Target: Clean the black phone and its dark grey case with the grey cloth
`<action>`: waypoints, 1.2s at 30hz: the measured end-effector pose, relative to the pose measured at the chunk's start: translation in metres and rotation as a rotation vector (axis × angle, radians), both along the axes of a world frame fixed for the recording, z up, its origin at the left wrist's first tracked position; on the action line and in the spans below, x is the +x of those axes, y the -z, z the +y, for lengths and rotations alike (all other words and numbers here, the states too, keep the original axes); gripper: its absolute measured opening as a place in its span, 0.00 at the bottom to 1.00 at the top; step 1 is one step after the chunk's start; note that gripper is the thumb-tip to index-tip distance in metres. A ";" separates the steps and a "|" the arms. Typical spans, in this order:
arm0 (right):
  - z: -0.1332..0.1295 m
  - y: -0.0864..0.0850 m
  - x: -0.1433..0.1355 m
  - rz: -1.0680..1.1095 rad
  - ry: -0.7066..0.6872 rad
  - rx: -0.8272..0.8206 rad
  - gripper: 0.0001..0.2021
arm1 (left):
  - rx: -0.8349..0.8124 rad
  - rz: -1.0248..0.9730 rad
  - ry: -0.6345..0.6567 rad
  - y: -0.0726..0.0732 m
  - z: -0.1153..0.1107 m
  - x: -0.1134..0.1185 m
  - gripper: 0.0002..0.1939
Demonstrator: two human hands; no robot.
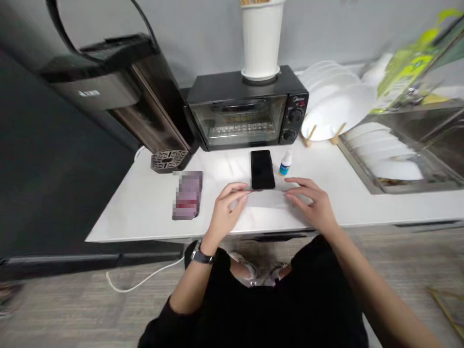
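While clear film (267, 198) is pinched: held between left hand (224, 216) and right hand (316, 207), apparently not laid down.
Phone (262, 170): set just beyond both hands.
Bottle (284, 165): stood just beyond right fingertips.

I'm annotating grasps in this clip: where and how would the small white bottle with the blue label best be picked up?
Probably around the labelled body of the bottle, grip coming from its right and front with the right hand. It stands upright and slim, the phone lies to its left, and the oven stands behind.
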State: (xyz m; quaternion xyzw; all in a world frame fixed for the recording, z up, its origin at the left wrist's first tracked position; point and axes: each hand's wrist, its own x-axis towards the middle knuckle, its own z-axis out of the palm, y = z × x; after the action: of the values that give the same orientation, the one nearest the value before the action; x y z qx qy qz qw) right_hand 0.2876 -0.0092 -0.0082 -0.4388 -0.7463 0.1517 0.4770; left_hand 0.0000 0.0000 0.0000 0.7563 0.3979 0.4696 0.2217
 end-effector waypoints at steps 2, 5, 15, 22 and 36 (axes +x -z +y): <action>-0.019 -0.004 -0.001 -0.038 -0.080 0.013 0.04 | 0.014 0.070 0.009 0.000 -0.020 -0.007 0.10; -0.046 -0.005 0.001 -0.121 -0.172 -0.028 0.05 | 0.006 0.217 0.057 -0.001 -0.048 -0.020 0.12; -0.040 0.010 -0.001 -0.430 -0.123 -0.134 0.26 | -0.009 0.610 0.112 -0.001 -0.043 -0.023 0.26; -0.018 0.006 -0.004 -0.583 -0.116 -0.139 0.30 | -0.023 0.811 0.092 0.004 -0.032 -0.015 0.35; -0.020 0.009 -0.011 -0.628 -0.086 -0.081 0.30 | -0.044 0.871 0.048 0.002 -0.038 -0.012 0.37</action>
State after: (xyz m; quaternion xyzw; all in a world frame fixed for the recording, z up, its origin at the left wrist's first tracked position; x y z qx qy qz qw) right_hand 0.2763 -0.0288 -0.0172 -0.4509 -0.8683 0.0583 0.1984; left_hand -0.0119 -0.0382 -0.0020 0.8879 0.4466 0.0931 0.0599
